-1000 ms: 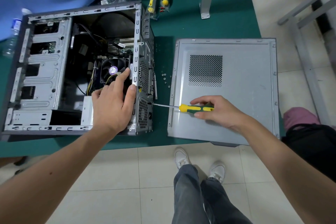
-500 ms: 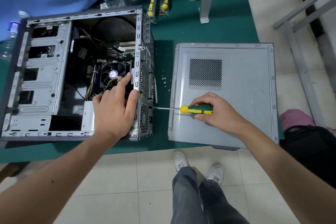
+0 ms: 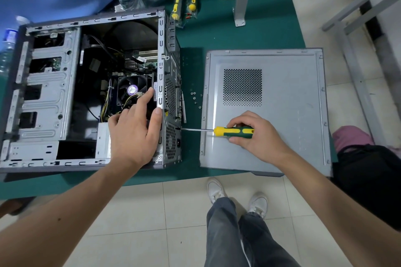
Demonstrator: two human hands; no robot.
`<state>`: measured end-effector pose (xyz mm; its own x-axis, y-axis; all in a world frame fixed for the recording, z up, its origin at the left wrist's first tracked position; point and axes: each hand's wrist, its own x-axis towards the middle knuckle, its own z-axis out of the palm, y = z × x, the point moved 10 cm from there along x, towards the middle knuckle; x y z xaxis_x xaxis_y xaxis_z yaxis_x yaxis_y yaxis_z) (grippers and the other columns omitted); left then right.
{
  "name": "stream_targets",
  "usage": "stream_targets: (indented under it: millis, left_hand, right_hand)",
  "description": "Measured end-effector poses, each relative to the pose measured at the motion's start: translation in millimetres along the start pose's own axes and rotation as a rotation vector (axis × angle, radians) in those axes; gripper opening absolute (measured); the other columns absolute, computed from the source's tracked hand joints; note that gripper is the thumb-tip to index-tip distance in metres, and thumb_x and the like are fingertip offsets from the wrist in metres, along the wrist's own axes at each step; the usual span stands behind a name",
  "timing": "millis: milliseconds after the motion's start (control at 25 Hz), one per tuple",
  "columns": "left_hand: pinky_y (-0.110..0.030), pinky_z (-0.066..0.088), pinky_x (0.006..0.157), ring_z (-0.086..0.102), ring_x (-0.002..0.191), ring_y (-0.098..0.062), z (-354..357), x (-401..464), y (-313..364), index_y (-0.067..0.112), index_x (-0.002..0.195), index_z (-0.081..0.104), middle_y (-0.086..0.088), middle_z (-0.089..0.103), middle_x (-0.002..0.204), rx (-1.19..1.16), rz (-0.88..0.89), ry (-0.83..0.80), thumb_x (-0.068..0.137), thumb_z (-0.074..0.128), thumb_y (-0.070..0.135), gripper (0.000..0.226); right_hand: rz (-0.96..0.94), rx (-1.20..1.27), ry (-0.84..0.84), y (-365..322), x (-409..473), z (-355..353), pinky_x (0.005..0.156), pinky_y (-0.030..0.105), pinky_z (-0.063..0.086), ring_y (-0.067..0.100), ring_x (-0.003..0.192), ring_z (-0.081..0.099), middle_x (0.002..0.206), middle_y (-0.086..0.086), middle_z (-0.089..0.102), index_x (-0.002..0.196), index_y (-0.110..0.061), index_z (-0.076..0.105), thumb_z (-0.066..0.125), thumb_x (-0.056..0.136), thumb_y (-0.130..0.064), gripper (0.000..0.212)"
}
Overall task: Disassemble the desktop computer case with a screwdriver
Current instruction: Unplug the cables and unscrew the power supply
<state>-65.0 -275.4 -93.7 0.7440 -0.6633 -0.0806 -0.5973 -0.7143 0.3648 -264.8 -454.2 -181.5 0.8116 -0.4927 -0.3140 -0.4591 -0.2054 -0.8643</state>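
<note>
Left hand [image 3: 134,134]: you brace it on the open computer case [image 3: 86,91], thumb along the rear edge.
Right hand [image 3: 256,134]: you grip the screwdriver [image 3: 233,132], tip at the case's rear panel.
Side panel [image 3: 288,102]: flat on the green surface [image 3: 249,34].
Screws [image 3: 195,98]: loose between case and panel.

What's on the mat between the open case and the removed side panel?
In the head view, several small loose screws lie on the green mat between the open grey computer case and the flat grey side panel; the yellow-and-green screwdriver spans the gap.
</note>
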Motion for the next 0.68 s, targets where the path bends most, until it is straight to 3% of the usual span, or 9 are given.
stream_targets:
  millis: [200,320,400,520,600,680]
  left_hand:
    - [-0.052,0.030,0.104,0.055,0.091,-0.022,0,0,0,0.032,0.148,0.033,0.009,0.053,0.076,-0.003,-0.004,-0.004,0.100,0.023,0.049,0.052]
    - [-0.052,0.030,0.103,0.055,0.090,-0.022,0,0,0,0.031,0.148,0.034,0.009,0.052,0.077,-0.004,-0.006,0.000,0.100,0.023,0.049,0.052]
    - [-0.052,0.031,0.103,0.055,0.091,-0.023,0,0,0,0.032,0.147,0.034,0.008,0.053,0.077,-0.005,-0.007,0.000,0.100,0.023,0.049,0.051]
    - [-0.051,0.031,0.102,0.056,0.091,-0.023,0,1,1,0.032,0.147,0.033,0.007,0.056,0.077,-0.009,-0.004,-0.002,0.100,0.023,0.049,0.051]
    - [-0.051,0.031,0.103,0.056,0.092,-0.022,0,0,0,0.032,0.147,0.033,0.007,0.057,0.077,-0.007,-0.006,-0.003,0.100,0.023,0.049,0.051]
    - [-0.051,0.031,0.103,0.056,0.091,-0.022,0,0,0,0.032,0.147,0.033,0.007,0.056,0.077,-0.010,-0.007,-0.003,0.100,0.023,0.049,0.051]
  right_hand:
    - [-0.023,0.010,0.003,-1,2,-6,0.080,0.021,0.046,0.010,0.087,0.058,0.094,-0.006,0.058,0.098,-0.025,0.071,0.083,0.074,-0.010,0.031]
    - [0.091,0.070,-0.018,13,3,1,0.075,0.025,0.047,0.012,0.079,0.058,0.093,-0.001,0.060,0.099,-0.025,0.071,0.079,0.080,-0.015,0.023]
    - [0.290,0.326,-0.029,30,-6,10,0.066,0.029,0.046,0.013,0.069,0.061,0.085,0.004,0.065,0.099,-0.021,0.071,0.070,0.089,-0.021,0.010]
    - [0.533,0.745,-0.199,35,-29,49,0.067,0.034,0.051,0.021,0.072,0.067,0.080,0.005,0.069,0.104,-0.008,0.066,0.062,0.094,-0.021,0.017]
    - [0.532,0.748,-0.272,20,-33,73,0.070,0.034,0.055,0.022,0.075,0.068,0.079,0.005,0.066,0.096,-0.011,0.062,0.067,0.087,-0.006,0.011]
    - [0.471,0.584,-0.192,6,-18,85,0.063,0.029,0.051,0.020,0.066,0.062,0.067,0.004,0.062,0.082,-0.016,0.060,0.063,0.081,-0.001,0.016]
